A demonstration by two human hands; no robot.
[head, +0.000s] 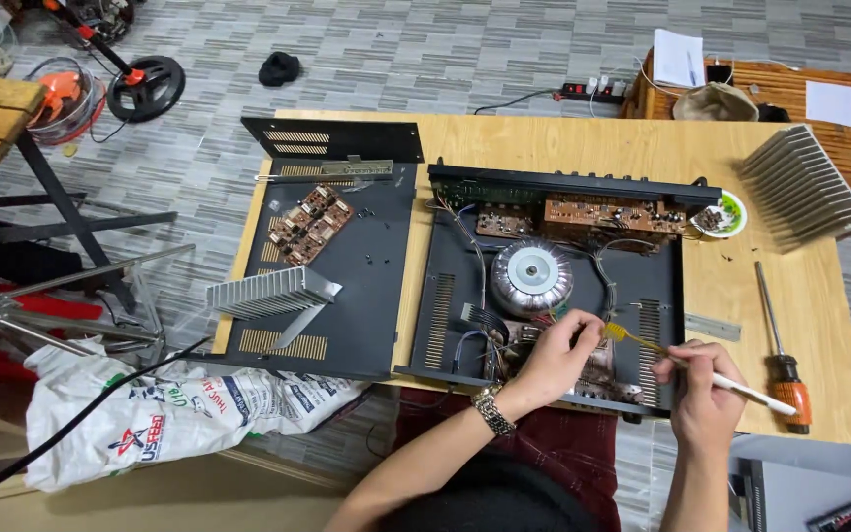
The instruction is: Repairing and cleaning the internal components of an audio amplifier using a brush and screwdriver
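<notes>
Head view: the right hand (706, 389) grips a toothbrush (687, 365), bristles at the open amplifier chassis (554, 286), while the left hand (558, 355), fingers curled, steadies the near circuit board (603, 379).

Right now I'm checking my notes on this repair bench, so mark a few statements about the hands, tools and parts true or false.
1. The right hand holds a toothbrush with yellow bristles. True.
2. The left hand wears a metal wristwatch. True.
3. The orange-handled screwdriver lies inside the open chassis. False: it lies on the wooden table, right of the chassis.
4. The round transformer sits on the floor. False: it sits in the chassis.
5. A finned heat sink rests at the table's far right corner. True.
</notes>
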